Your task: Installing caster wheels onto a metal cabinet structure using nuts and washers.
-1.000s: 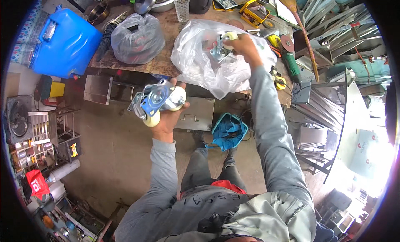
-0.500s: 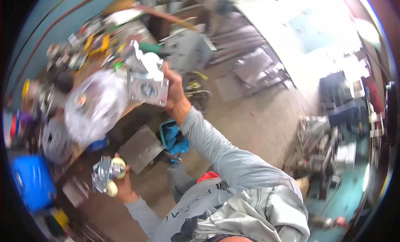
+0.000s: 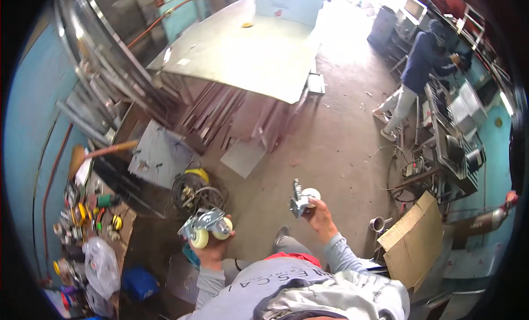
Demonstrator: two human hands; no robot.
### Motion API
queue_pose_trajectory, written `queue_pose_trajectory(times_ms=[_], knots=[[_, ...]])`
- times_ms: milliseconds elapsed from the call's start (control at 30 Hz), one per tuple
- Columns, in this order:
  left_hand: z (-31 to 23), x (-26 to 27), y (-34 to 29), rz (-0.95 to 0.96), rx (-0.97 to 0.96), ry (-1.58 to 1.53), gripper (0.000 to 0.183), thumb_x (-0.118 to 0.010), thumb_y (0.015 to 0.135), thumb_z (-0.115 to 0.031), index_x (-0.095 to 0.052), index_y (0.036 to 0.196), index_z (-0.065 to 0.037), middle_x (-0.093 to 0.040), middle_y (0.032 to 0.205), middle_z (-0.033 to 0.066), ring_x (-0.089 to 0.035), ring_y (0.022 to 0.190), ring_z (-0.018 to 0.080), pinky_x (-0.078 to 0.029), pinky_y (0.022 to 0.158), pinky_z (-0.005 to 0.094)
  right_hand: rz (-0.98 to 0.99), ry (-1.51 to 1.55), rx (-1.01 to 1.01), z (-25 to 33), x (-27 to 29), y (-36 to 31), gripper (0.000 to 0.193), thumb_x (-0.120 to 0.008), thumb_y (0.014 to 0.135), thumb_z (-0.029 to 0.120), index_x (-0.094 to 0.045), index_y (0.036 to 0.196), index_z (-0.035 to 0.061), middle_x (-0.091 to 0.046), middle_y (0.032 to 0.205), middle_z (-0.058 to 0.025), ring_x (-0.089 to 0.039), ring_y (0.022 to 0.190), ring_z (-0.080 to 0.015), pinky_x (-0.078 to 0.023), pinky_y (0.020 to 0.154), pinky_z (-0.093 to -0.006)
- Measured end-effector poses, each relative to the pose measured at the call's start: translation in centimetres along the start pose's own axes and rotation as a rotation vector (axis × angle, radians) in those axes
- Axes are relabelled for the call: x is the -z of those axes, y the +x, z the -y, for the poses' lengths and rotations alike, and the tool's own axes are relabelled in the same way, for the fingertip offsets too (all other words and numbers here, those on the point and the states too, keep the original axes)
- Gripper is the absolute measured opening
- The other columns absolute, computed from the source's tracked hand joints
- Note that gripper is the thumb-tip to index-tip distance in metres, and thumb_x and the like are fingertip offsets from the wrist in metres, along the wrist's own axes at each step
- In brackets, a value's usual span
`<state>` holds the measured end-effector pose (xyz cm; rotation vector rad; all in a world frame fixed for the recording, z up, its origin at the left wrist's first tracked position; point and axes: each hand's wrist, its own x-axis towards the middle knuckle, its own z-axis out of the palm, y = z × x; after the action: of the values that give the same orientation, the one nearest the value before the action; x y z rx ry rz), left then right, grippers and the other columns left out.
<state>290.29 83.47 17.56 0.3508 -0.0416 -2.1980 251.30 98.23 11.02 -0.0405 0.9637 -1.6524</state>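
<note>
My left hand [image 3: 214,254] is closed round a pair of caster wheels [image 3: 205,218], with cream wheels and shiny metal brackets. Ahead and to the right, my right hand [image 3: 322,219] grips another caster [image 3: 300,205]. Its pale wheel lies by my fingers, and its metal plate points left; I cannot tell if a second one is in that hand. Both hands are held out in front of my body, above the floor and apart from each other.
On the left a workbench [image 3: 124,232] bears tools and plastic bags [image 3: 102,265]. Coiled cables [image 3: 193,190] lie on the floor ahead. A large sheet-topped table [image 3: 242,61] stands further off. At right are cardboard [image 3: 413,234], a metal stand and a person [image 3: 416,66] at work.
My view has swung right, away from the bench, taking in the big table and the person. My right hand has come away from the bench with its caster; both hands keep their hold.
</note>
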Motion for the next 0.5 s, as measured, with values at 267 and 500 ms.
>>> queue_pose_trajectory(times_ms=[267, 500], knots=[[15.6, -13.4, 26.7, 0.116, 0.266, 0.231, 0.079, -0.052, 0.098, -0.073, -0.063, 0.153, -0.017, -0.062, 0.154, 0.0216, -0.06, 0.139, 0.0477, -0.056, 0.096, 0.0683, -0.23, 0.132, 0.512, 24.7, 7.2, 8.6, 0.04, -0.074, 0.101, 0.02, -0.063, 0.138, 0.0104, -0.075, 0.127, -0.0076, -0.075, 0.114, -0.0273, -0.065, 0.097, -0.0494], [20.0, -15.0, 51.3, -0.182, 0.18, 0.359, 0.076, -0.033, 0.101, -0.077, -0.069, 0.141, -0.024, -0.07, 0.14, 0.0099, -0.067, 0.119, 0.0426, -0.051, 0.091, 0.0726, -0.308, 0.16, 0.534, 38.0, 5.9, 27.0, 0.034, -0.073, 0.106, 0.012, -0.061, 0.137, 0.0062, -0.073, 0.129, -0.0129, -0.075, 0.114, -0.0317, -0.067, 0.097, -0.0554]])
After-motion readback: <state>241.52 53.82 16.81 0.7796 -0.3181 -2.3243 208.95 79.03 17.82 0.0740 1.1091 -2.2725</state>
